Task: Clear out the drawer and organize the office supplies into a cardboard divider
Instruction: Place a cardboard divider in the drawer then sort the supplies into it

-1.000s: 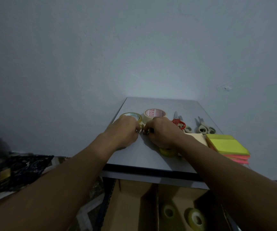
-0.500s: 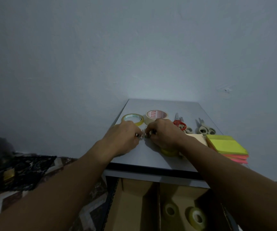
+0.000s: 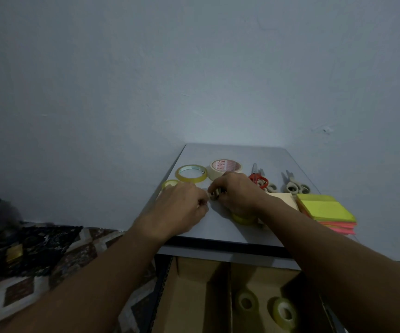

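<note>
Head view: the grey tabletop (image 3: pixel 242 155) carries most of the supplies, and below its front edge the open drawer holds the cardboard divider (image 3: pixel 194 296), whose upright wall splits it into a left and a right compartment. Only two small tape rolls (image 3: pixel 247 302) lie in the right compartment, so by my judgement the sorting has barely begun and nearly everything is left to place. On the tabletop, from the right, sit a stack of sticky notes (image 3: pixel 326 210), a cream pad (image 3: pixel 281 198), grey scissors (image 3: pixel 295 186) and red scissors (image 3: pixel 257 179). Then come a masking tape roll (image 3: pixel 226 167), a clear tape roll (image 3: pixel 191 173) and a small yellow roll (image 3: pixel 170 183) behind the left hand (image 3: pixel 182 207). Another yellow roll (image 3: pixel 243 218) shows under the right wrist. The right hand (image 3: pixel 235 193) pinches some small metal pieces (image 3: pixel 214 194), too small to name. The left hand's fingers are curled just beside them; whether they grip anything I cannot tell.
</note>
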Motion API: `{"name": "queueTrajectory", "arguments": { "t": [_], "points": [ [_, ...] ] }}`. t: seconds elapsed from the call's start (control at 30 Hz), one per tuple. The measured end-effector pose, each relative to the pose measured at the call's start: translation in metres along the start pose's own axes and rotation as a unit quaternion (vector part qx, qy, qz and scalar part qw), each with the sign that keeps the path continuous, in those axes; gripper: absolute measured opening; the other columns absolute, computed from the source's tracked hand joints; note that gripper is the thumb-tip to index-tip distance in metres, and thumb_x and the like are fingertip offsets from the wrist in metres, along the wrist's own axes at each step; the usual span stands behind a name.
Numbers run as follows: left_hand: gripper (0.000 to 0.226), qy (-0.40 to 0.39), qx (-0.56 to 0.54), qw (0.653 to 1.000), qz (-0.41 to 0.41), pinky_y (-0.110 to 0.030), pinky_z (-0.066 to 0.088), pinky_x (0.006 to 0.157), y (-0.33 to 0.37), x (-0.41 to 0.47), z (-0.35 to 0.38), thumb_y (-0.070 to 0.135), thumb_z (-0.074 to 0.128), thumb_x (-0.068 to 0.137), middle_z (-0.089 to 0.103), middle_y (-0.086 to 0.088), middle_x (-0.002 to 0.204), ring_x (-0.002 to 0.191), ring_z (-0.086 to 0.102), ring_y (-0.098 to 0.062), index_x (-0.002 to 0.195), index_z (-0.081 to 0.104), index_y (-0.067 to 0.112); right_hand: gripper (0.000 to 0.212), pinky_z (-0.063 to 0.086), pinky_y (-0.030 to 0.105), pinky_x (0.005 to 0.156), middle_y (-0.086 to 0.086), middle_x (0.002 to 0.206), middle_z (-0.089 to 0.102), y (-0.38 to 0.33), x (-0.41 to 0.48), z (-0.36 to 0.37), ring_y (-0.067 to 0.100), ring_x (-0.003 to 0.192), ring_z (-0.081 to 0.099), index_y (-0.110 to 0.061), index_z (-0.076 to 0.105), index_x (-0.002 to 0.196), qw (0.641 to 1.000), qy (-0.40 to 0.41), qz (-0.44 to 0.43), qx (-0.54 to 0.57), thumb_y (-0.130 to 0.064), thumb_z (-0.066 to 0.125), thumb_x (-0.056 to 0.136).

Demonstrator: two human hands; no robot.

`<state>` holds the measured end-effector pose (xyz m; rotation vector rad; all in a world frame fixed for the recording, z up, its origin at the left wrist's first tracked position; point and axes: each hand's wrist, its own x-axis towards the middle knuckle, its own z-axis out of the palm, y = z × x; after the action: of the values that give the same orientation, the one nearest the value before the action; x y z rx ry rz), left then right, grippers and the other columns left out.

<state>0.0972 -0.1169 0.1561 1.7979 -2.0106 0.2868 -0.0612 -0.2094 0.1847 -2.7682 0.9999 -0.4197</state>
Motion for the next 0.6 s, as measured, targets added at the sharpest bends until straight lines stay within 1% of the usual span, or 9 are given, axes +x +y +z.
{"name": "queueTrajectory", "arguments": {
  "t": [0.1, 0.2, 0.3, 0.47, 0.6],
  "points": [
    [0.021, 0.010, -0.009, 1.000, -0.012, -0.039, 0.054, 0.075, 0.0016, -0.0037, 0.0010, 0.040, 0.057, 0.092, 0.067, 0.005, 0.095, 0.084, 0.060, -0.016, 0.096, 0.072, 0.027, 0.031, 0.046, 0.027, 0.091, 0.008, 0.127, 0.062, 0.0006, 0.0014, -0.0001, 0.022, 0.113, 0.057, -0.018, 0.069, 0.121, 1.000, -0.004, 0.009, 0.008, -0.012, 0.061, 0.092],
    [0.016, 0.019, -0.027, 0.999, -0.021, -0.038, 0.053, 0.078, 0.0006, -0.0032, 0.0016, 0.039, 0.061, 0.091, 0.065, 0.004, 0.100, 0.090, 0.059, -0.017, 0.098, 0.069, 0.027, 0.031, 0.051, 0.032, 0.093, 0.007, 0.125, 0.065, 0.0021, 0.0029, 0.0014, 0.023, 0.111, 0.059, -0.020, 0.071, 0.117, 1.000, 0.000, 0.015, 0.018, -0.010, 0.061, 0.090],
    [0.014, -0.001, -0.069, 0.997, -0.040, -0.036, 0.055, 0.073, -0.0030, -0.0013, 0.0027, 0.038, 0.062, 0.089, 0.068, 0.006, 0.094, 0.085, 0.060, -0.013, 0.097, 0.068, 0.027, 0.030, 0.053, 0.032, 0.092, 0.007, 0.123, 0.066, 0.0034, 0.0026, 0.0015, 0.022, 0.108, 0.061, -0.021, 0.071, 0.115, 0.999, -0.001, 0.020, 0.026, -0.009, 0.063, 0.089],
    [0.011, -0.004, -0.078, 0.996, -0.040, -0.033, 0.055, 0.067, -0.0066, 0.0002, 0.0050, 0.036, 0.063, 0.090, 0.065, 0.006, 0.086, 0.078, 0.059, -0.013, 0.092, 0.068, 0.027, 0.029, 0.051, 0.031, 0.093, 0.006, 0.124, 0.065, 0.0039, -0.0002, -0.0010, 0.021, 0.111, 0.059, -0.019, 0.071, 0.117, 0.999, 0.000, 0.015, 0.033, -0.011, 0.063, 0.090],
    [0.011, -0.007, -0.072, 0.997, -0.039, -0.037, 0.056, 0.062, -0.0046, -0.0043, 0.0037, 0.033, 0.060, 0.090, 0.063, 0.007, 0.079, 0.071, 0.056, -0.011, 0.086, 0.067, 0.026, 0.032, 0.048, 0.030, 0.093, 0.007, 0.127, 0.063, 0.0037, -0.0004, -0.0005, 0.023, 0.115, 0.057, -0.019, 0.071, 0.119, 0.999, -0.002, 0.015, 0.030, -0.008, 0.061, 0.090]
  ]
}}
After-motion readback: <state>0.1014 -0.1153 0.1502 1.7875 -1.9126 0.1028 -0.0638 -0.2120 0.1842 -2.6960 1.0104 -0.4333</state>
